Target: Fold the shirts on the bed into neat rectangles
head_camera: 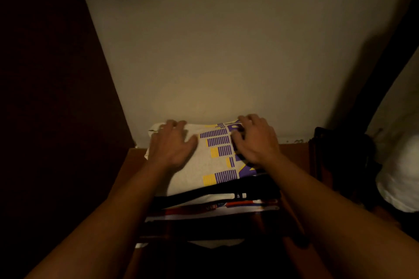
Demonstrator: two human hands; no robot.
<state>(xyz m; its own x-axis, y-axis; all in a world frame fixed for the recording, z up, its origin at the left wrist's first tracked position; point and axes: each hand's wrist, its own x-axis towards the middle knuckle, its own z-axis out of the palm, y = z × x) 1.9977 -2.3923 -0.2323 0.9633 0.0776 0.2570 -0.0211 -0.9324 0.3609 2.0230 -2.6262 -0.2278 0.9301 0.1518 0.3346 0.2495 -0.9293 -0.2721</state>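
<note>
A folded white shirt [204, 165] with purple and yellow printed bars lies on top of a stack of folded shirts [215, 208] against a beige wall. My left hand [172, 142] rests flat on the shirt's left half, fingers spread toward the wall. On the right half, over the print, lies my right hand [256, 140] with its fingers slightly bent, pressing down. A black folded garment [226, 188] sits just under the white shirt, with red, white and dark layers below it.
The stack stands on a reddish-brown wooden surface [292, 152]. A dark bag or object [340, 161] sits to the right, with a white bundle [399, 179] beyond it. A dark panel [45, 97] fills the left side.
</note>
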